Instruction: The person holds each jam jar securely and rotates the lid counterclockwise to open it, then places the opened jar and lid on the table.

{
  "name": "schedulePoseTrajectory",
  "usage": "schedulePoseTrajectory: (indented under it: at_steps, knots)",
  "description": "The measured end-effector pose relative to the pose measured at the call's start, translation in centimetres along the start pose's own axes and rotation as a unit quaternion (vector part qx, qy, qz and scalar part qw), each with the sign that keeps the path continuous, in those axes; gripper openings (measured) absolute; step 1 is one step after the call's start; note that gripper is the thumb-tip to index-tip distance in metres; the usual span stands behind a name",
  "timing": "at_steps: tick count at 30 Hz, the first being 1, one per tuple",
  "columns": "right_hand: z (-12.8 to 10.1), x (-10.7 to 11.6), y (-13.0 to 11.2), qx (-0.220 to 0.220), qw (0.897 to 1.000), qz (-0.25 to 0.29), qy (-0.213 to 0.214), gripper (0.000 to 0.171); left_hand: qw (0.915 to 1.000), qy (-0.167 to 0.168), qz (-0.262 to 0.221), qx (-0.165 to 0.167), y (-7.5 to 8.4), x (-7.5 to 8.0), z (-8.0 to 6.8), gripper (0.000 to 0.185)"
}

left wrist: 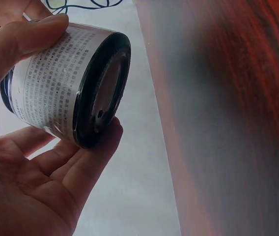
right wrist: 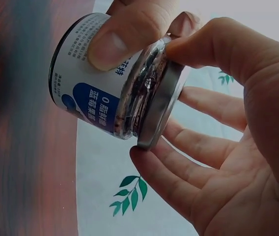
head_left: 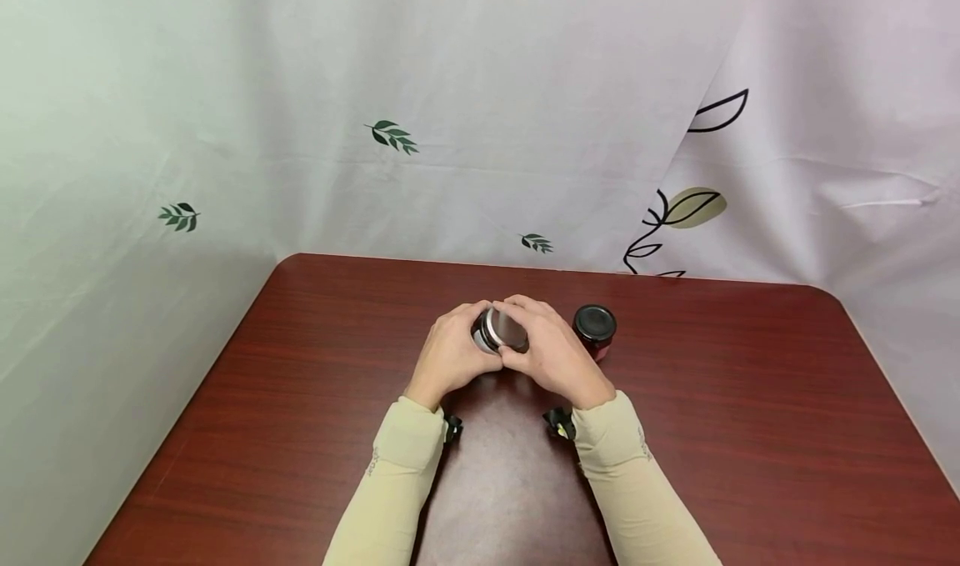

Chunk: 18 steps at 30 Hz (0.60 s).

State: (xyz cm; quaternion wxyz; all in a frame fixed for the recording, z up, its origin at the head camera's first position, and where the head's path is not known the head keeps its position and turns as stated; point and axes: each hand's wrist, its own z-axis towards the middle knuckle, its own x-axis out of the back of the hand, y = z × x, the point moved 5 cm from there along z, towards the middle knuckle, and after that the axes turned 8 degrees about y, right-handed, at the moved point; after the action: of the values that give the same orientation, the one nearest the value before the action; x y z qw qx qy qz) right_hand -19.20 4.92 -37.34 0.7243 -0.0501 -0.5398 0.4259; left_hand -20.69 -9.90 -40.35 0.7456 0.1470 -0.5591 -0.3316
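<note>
A small glass jar (head_left: 482,333) with a white and blue label (right wrist: 93,73) is held tilted on its side above the table's middle. My left hand (head_left: 471,338) grips the jar's body, thumb (left wrist: 29,37) on the label and fingers (left wrist: 88,157) under the dark base (left wrist: 102,98). My right hand (head_left: 521,333) grips the silver lid (right wrist: 161,110), with its thumb (right wrist: 213,46) on the upper rim and fingers (right wrist: 164,172) under the lower rim. Dark contents show through the glass just below the lid.
A second jar (head_left: 595,329) with a black lid and red contents stands upright on the red-brown table (head_left: 712,433), just right of my right hand. Pale curtains with leaf prints (head_left: 393,136) hang behind and on both sides.
</note>
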Motion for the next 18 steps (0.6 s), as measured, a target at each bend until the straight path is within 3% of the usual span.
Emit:
schedulePoseTrajectory:
  at_steps: [18]
  knots:
    - [-0.05, 0.27, 0.17, 0.014, 1.000, 0.012, -0.006, 0.057, 0.9999, -0.007, 0.006, -0.009, 0.06, -0.14, 0.05, 0.068]
